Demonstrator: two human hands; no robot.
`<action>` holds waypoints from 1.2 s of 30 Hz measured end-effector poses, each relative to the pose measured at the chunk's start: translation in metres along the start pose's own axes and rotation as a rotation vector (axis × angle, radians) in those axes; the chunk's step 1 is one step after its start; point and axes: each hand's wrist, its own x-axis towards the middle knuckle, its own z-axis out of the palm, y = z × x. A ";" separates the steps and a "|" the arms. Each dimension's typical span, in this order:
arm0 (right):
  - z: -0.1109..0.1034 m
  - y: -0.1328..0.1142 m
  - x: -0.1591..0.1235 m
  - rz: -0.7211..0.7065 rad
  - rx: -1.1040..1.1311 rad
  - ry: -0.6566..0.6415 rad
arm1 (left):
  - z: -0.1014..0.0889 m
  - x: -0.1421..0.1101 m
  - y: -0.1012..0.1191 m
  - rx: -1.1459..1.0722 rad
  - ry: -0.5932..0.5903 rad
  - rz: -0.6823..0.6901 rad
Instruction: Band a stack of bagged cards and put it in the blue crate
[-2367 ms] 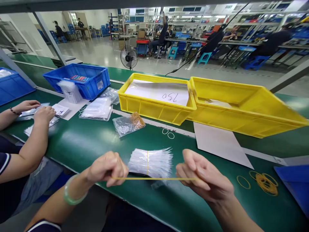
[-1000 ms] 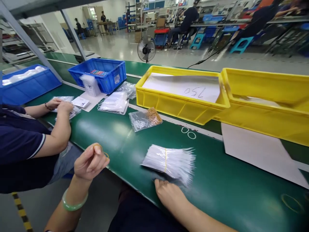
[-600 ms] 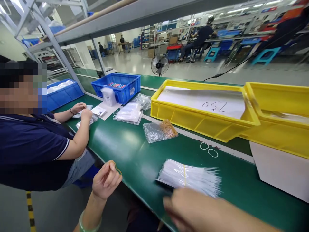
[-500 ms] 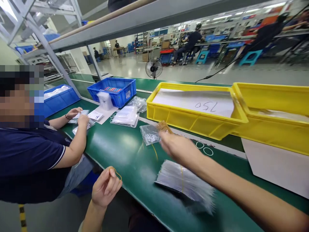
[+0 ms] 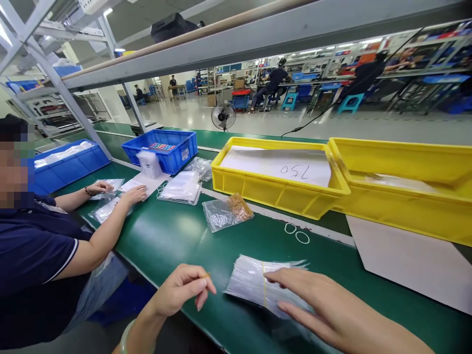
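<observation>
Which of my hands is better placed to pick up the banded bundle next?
Probably your right hand: it's open, seemingly empty, and right at the bundle. Your left hand is off to the side and appears to pinch a rubber band.

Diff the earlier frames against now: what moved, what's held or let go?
Right hand: let go of the band stretched in the first frame, later went to the bag of rubber bands, now back at the banded bundle, open. Left hand: pinches a rubber band, palm turned down. Co-worker's nearer hand: moved away from their other hand. Bag and yellow crates: unchanged.
</observation>
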 end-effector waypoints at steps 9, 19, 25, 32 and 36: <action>0.014 -0.022 0.002 -0.047 1.056 0.118 | 0.072 0.063 0.012 -0.372 -0.266 -0.159; 0.004 0.042 -0.056 0.214 1.736 0.623 | 0.041 0.067 0.029 -0.696 0.102 -0.153; 0.009 0.045 -0.065 0.292 1.376 0.676 | 0.038 0.069 0.030 -0.357 0.336 -0.066; 0.026 0.028 -0.058 0.237 0.873 0.450 | 0.037 0.085 0.034 0.402 0.186 0.088; 0.025 0.041 -0.073 0.305 0.749 0.470 | -0.015 0.142 0.062 0.983 0.441 0.092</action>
